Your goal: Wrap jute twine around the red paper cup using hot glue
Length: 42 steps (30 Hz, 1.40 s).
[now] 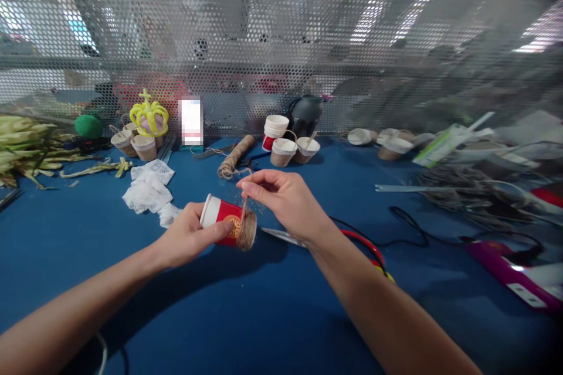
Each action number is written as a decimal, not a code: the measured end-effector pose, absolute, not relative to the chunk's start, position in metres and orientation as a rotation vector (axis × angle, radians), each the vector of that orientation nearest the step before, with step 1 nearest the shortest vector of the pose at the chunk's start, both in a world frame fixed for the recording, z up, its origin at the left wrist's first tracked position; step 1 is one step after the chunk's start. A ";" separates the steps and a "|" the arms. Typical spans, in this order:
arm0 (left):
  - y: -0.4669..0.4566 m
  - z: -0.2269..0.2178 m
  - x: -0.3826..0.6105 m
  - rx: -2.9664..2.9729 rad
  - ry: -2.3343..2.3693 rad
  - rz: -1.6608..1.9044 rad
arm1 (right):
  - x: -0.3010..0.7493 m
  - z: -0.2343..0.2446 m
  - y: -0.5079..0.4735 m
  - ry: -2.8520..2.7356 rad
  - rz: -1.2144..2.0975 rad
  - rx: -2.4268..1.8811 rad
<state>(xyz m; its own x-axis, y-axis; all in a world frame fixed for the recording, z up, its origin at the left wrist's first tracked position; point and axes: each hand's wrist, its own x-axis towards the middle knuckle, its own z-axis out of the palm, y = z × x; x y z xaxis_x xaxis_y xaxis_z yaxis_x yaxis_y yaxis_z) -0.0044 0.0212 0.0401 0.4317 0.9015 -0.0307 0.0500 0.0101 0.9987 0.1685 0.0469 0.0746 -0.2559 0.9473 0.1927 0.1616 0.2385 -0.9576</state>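
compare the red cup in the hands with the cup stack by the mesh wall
The held cup lies sideways in the left hand; the stack stands upright on the table. The held cup has twine wound round its bottom end, pinched by the right hand; the stack is bare. The held cup is single; the stack is several nested. Both are red and white.

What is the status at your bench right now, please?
Left hand shut on red paper cup, held sideways. Right hand pinching twine, wound round cup's base. Scissors on blue table beneath right hand.
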 end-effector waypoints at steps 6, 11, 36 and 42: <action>0.019 0.040 -0.004 1.414 0.942 0.856 | 0.167 0.071 0.049 -1.606 1.147 -1.069; 0.016 0.040 -0.004 1.432 0.971 0.881 | 0.168 0.068 0.050 -1.618 1.176 -1.063; 0.011 0.043 -0.005 1.998 0.920 0.954 | 0.169 0.069 0.047 -1.726 1.325 -1.120; 0.014 0.045 -0.005 2.079 0.895 1.060 | 0.173 0.066 0.053 -1.752 1.099 -1.170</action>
<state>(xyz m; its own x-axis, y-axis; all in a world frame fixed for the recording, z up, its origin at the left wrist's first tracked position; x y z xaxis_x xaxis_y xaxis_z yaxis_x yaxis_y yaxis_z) -0.0053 0.0138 0.0454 0.4449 0.7905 0.4209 0.2825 -0.5699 0.7716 0.1735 0.0534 0.0657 -0.3035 0.9454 0.1186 0.3044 0.2142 -0.9281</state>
